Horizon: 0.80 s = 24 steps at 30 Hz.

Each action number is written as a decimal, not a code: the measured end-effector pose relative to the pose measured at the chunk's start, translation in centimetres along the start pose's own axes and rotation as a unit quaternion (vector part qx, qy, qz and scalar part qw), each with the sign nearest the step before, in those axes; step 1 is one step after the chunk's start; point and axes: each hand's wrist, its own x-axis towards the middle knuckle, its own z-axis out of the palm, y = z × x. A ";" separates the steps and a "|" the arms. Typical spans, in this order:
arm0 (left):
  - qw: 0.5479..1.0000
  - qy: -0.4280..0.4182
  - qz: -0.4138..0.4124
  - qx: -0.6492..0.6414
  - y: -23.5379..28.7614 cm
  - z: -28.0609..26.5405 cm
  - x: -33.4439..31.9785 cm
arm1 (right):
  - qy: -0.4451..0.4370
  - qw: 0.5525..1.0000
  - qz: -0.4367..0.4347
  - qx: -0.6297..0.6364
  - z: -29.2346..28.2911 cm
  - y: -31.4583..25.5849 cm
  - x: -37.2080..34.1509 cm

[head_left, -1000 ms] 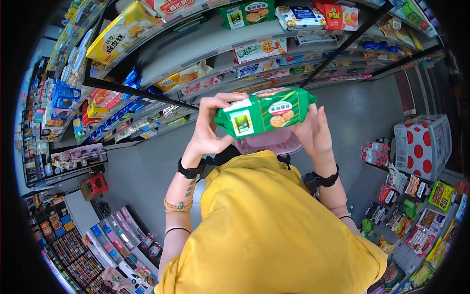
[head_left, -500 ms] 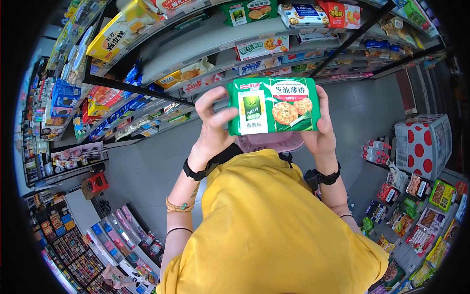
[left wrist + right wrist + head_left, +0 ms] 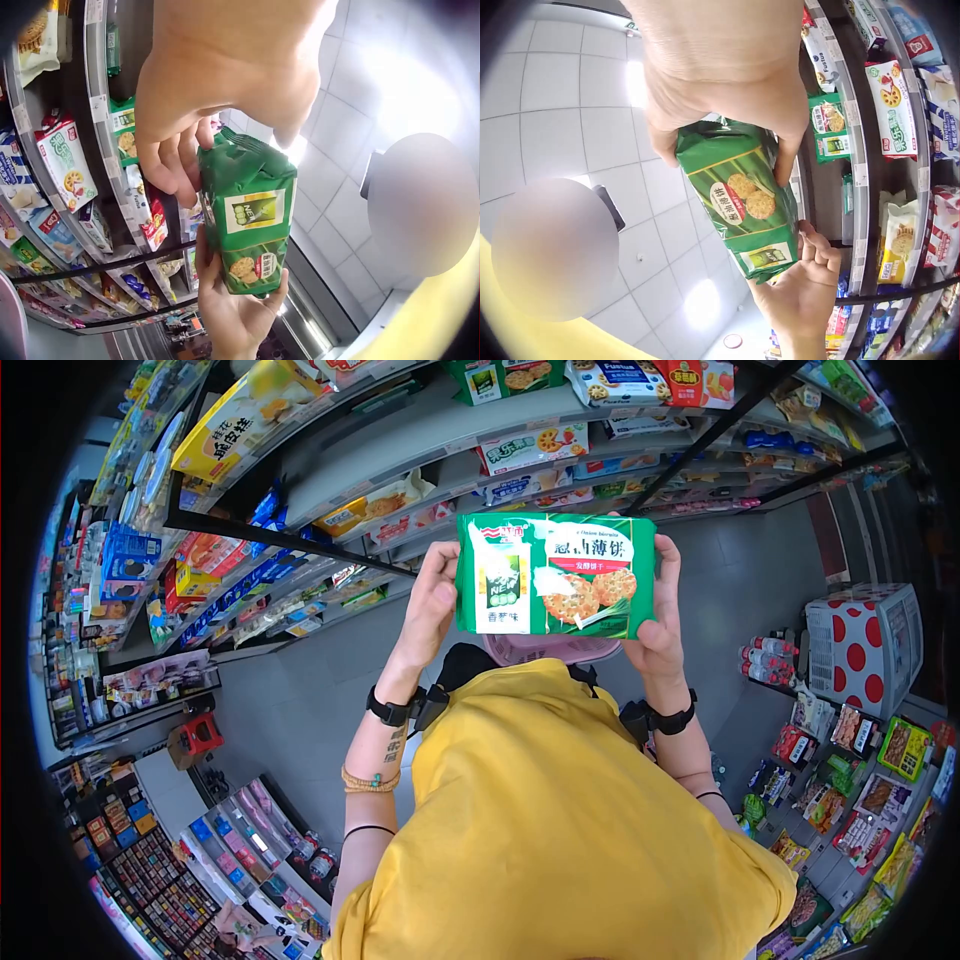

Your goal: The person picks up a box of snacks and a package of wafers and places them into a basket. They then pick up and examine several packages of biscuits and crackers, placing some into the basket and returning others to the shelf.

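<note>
A green packet of crackers (image 3: 600,530), with round crackers and Chinese lettering on its front, is held up level before the chest. At its left end is my left hand (image 3: 425,615), fingers curled at the edge. My right hand (image 3: 660,635) grips the other end, thumb on the front and fingers along the side. In the left wrist view the sealed end of the packet (image 3: 247,180) lies between the left fingers and thumb. From the right wrist, the packet (image 3: 735,187) shows its crackers-printed side, with the right hand (image 3: 720,97) around its near end.
Curved shelves (image 3: 400,455) of biscuit packs run across the front, including a similar green packet (image 3: 505,380). A pink basket (image 3: 600,650) is below the hands. Snack displays (image 3: 860,790) stand to the right, beside a red-dotted white cabinet (image 3: 850,660).
The packet has turned from a narrow side to its broad front, facing up to the head camera. The left fingers, spread off its end half a second ago, have closed in on that edge.
</note>
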 end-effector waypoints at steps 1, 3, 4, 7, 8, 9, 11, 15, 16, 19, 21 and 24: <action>1.000 -0.009 0.008 0.007 0.0 -0.1 0.0 | -0.006 1.000 -0.004 0.001 0.1 0.1 0.1; 1.000 -0.003 -0.007 0.008 0.2 -0.3 -0.2 | -0.007 1.000 0.001 -0.001 0.8 0.0 0.0; 1.000 0.000 -0.015 0.009 0.2 -0.5 -0.3 | -0.007 1.000 0.004 -0.002 1.0 0.0 0.0; 1.000 0.002 -0.010 -0.001 0.5 -0.5 -0.3 | -0.022 1.000 -0.006 -0.015 1.0 0.3 0.0; 1.000 0.003 -0.010 -0.002 0.5 -0.5 -0.4 | -0.026 1.000 -0.007 -0.013 1.1 0.3 0.1; 1.000 0.003 -0.009 -0.002 0.6 -0.5 -0.5 | -0.030 0.999 -0.008 -0.011 1.3 0.3 0.1; 1.000 0.005 -0.009 -0.005 0.5 -0.7 -0.7 | -0.036 0.999 -0.011 -0.012 1.6 0.4 0.2; 1.000 0.000 -0.011 -0.017 0.3 -1.1 -1.0 | -0.042 0.999 -0.013 -0.020 1.8 0.7 0.2; 1.000 -0.003 -0.012 -0.021 0.3 -1.2 -1.0 | -0.044 0.999 -0.012 -0.022 1.9 0.8 0.2; 0.994 -0.007 -0.028 -0.107 0.5 -1.0 -1.4 | -0.050 0.999 0.003 -0.019 2.3 1.1 0.5; 0.992 -0.008 -0.070 -0.105 0.3 -1.5 -2.4 | -0.068 0.997 0.018 -0.027 2.3 1.8 0.5; 0.992 0.011 -0.096 -0.080 -0.7 -2.8 -3.1 | -0.109 0.993 0.043 -0.034 2.2 3.0 1.2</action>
